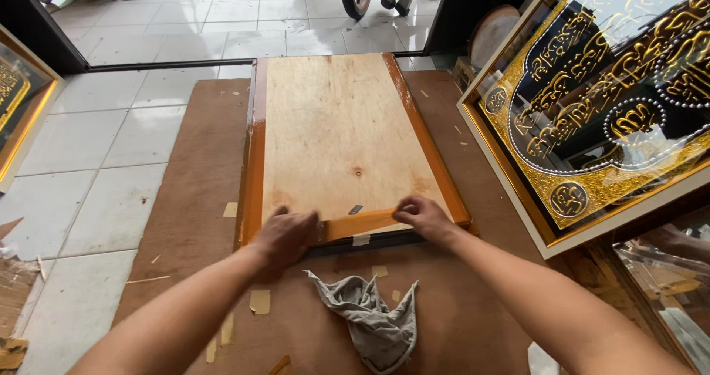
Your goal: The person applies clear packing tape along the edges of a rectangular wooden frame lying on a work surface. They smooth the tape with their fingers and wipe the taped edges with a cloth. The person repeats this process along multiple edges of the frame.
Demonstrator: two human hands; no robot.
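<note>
1. A crumpled grey rag (373, 317) is seen nearest, lying loose on the brown board (185, 197) that covers the floor. It is touched by no hand. Small bits of tan tape (259, 301) are stuck to the board near it.
2. Just past the rag, the left hand (285, 236) is laid flat, fingers spread, on the near left corner of the picture frame (255, 160), which lies face down.
3. The right hand (418, 216) is curled, fingertips pressed down on the right end of a strip of orange-brown tape (360, 223). Whether the strip is pinched or only pressed cannot be told.
4. That strip is laid along the near edge of the frame, where the plywood back (336, 131) meets the wood. It looks only partly stuck; a dark gap is shown under it.
5. The left and right edges look already taped. The far edge cannot be made out well.
6. Farther right, a gold and black framed picture (599, 109) is leaned up, well apart from the hands.
7. Farthest away, white floor tiles (185, 27) are seen.
</note>
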